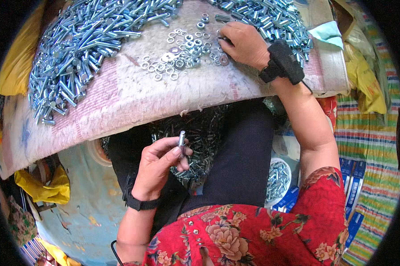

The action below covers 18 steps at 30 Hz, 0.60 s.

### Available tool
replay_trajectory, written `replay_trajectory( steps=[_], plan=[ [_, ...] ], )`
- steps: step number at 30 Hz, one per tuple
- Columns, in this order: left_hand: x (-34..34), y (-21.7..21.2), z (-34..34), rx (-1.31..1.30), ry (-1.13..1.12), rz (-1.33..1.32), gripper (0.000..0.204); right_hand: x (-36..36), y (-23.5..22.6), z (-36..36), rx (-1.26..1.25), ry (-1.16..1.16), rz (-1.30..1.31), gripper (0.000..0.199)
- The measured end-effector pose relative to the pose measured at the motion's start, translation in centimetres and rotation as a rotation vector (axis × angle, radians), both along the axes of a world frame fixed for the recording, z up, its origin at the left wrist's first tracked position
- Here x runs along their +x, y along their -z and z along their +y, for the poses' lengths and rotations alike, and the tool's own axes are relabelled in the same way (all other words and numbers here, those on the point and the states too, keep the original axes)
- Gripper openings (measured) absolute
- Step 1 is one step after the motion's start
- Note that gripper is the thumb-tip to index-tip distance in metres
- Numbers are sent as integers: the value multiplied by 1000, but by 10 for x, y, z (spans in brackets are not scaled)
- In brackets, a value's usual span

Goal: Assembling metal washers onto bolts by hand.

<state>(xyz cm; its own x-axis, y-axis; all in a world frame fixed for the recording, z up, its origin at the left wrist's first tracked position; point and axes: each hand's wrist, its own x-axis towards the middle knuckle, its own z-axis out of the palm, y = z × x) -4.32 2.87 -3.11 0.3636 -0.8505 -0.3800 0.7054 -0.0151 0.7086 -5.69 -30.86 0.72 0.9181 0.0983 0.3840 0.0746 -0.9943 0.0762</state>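
Red floral top, wristbands, trousers — seemingly black

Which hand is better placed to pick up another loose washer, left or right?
Probably the right hand: it is over the cloth-covered surface, beside the loose washers. The left hand is nearer the body, holding a small metal piece.

This looks like a small, makeshift workshop for metal hardware. Loose bolts lie heaped on a tabletop covered with a worn, stained cloth, with a pile of short metal sleeves and scattered washers beside them. More metal parts fill a white tub below. Blue boxes, striped sheeting and a yellow bag crowd around the right side.
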Motion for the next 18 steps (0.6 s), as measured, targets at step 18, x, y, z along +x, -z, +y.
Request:
replay_trajectory(
  steps=[18],
  plan=[
    [-27,-31,-11,-68,-93,-445,19,-93,-24,168,1451,-146,120,15]
  ],
)
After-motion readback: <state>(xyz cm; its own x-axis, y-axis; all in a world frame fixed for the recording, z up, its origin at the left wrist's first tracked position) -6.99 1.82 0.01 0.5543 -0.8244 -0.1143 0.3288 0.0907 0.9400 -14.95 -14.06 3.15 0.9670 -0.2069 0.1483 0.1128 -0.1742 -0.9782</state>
